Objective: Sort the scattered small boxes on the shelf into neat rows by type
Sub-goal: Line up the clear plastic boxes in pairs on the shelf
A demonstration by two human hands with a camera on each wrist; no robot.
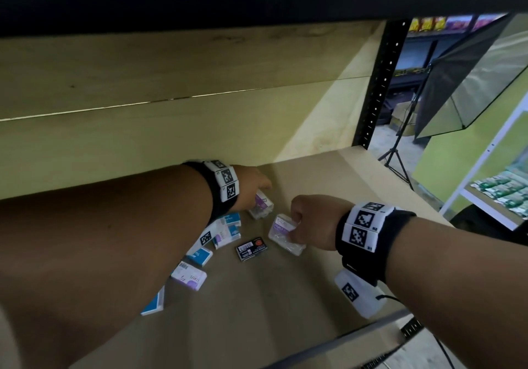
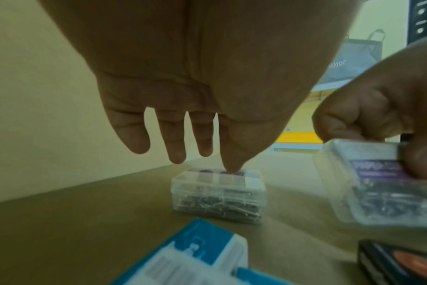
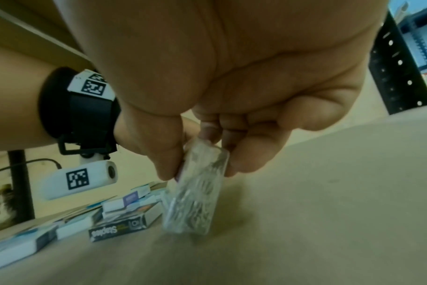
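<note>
Two clear plastic boxes of metal clips with purple labels lie on the wooden shelf [image 1: 337, 185]. My left hand [image 1: 257, 194] hangs over the far clear box [image 1: 261, 208], fingers straight, and in the left wrist view one fingertip touches the top of that box [image 2: 219, 194]. My right hand [image 1: 294, 227] pinches the near clear box [image 1: 281, 233] between thumb and fingers. In the right wrist view this box [image 3: 195, 198] stands tilted on its end against the shelf under my right hand [image 3: 200, 169].
A black staples box [image 1: 253, 249] lies just left of the held box. Several blue-and-white boxes [image 1: 227, 228] and a purple-and-white box [image 1: 189, 276] lie scattered under my left forearm. The shelf's back wall [image 1: 171, 140] is close behind; a black upright [image 1: 380, 83] stands at the right.
</note>
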